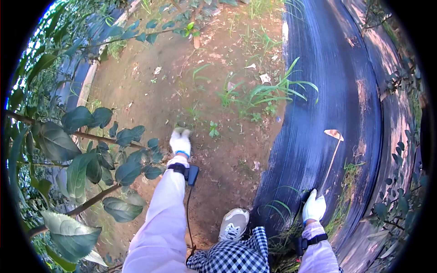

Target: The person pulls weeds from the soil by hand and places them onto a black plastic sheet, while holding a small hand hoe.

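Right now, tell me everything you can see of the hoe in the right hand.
The hoe has a thin, straight, pale handle and a small, roughly triangular blade, whitish and brown, seemingly metal, set crosswise at the far end. The gloved right hand grips its near end; it slants forward over the black ground sheet. Whether the blade touches the sheet is unclear.

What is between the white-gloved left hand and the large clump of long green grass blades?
In the head view, brown soil with a small, leafy green weed lies between the left hand and the large grass clump.
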### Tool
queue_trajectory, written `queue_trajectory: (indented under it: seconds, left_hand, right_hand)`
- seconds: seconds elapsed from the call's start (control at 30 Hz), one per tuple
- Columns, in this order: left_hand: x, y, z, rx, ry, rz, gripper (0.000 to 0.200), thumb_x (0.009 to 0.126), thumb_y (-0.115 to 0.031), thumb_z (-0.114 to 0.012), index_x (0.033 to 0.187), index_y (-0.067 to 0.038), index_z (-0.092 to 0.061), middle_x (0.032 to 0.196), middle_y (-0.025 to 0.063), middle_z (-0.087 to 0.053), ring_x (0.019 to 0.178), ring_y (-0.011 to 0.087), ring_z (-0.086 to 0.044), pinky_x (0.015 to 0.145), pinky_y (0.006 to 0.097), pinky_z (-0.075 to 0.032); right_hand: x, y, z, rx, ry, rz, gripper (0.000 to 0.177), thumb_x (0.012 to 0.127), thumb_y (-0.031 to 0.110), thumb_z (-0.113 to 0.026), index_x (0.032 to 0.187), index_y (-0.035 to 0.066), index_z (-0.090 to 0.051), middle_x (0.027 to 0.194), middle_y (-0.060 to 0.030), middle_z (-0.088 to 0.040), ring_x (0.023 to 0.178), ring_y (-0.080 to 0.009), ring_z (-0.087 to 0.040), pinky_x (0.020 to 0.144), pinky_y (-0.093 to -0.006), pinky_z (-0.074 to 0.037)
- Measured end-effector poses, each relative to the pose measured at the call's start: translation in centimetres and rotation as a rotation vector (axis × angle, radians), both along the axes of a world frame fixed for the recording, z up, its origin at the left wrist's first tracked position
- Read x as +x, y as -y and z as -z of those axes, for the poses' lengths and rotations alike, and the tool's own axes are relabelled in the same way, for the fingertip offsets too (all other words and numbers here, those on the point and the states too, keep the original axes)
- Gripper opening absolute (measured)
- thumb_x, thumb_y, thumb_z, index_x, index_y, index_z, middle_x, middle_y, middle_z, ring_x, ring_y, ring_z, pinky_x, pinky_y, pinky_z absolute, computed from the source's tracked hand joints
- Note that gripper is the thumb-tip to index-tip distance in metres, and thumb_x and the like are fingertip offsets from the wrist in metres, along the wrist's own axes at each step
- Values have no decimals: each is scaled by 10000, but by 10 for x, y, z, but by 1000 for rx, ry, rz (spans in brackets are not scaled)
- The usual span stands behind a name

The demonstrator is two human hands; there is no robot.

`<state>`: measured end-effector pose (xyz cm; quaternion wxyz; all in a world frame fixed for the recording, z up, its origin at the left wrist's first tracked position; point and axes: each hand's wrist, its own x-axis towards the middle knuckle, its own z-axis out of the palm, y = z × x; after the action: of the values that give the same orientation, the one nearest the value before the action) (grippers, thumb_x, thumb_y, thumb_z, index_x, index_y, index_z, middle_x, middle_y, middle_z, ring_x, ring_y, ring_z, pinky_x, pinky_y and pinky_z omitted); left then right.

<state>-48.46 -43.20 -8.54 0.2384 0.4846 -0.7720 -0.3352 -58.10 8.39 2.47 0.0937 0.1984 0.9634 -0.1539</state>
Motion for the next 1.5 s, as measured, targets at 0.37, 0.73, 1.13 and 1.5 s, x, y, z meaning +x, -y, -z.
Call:
queue_trajectory:
  seconds: [0.37, 0.73, 1.13, 1.5]
  left_hand:
    - [-21, 15, -19, -159, 150, 8, 167, 833, -155, -618, 951, -41, -648, 987, 143, -622, 936, 323, -582, 869, 395, -458]
    - [-76, 23, -6, -122, -12, 192, 228, 789, -118, -709, 994, -39, -650, 936, 151, -649, 868, 267, -607, 812, 346, -483]
    - [-58, -27, -21, -452, 169, 536, 247, 811, -156, -655, 1042, -70, -643, 997, 174, -623, 971, 383, -579, 843, 428, -473]
    - [-48, -75, -45, -322, 292, 685, 383, 714, -93, -673, 1092, -109, -617, 1150, 115, -567, 1074, 344, -533, 888, 445, -475]
  right_hand:
    - [-3, 9, -12, 10, 15, 2, 426, 925, 393, -544, 857, -10, -664, 775, -216, -679, 742, -371, -671, 680, -451, -493]
    - [-3, 8, -9, 5, -17, 3, 392, 906, 389, -569, 847, 16, -670, 734, -207, -671, 703, -372, -670, 659, -457, -503]
    - [-2, 5, -6, -8, 23, 14, 396, 906, 392, -568, 860, 13, -674, 752, -209, -677, 724, -375, -673, 671, -457, -506]
    - [-1, 10, -11, 16, 26, 10, 390, 913, 385, -561, 890, 15, -680, 758, -206, -680, 726, -365, -676, 673, -454, -506]
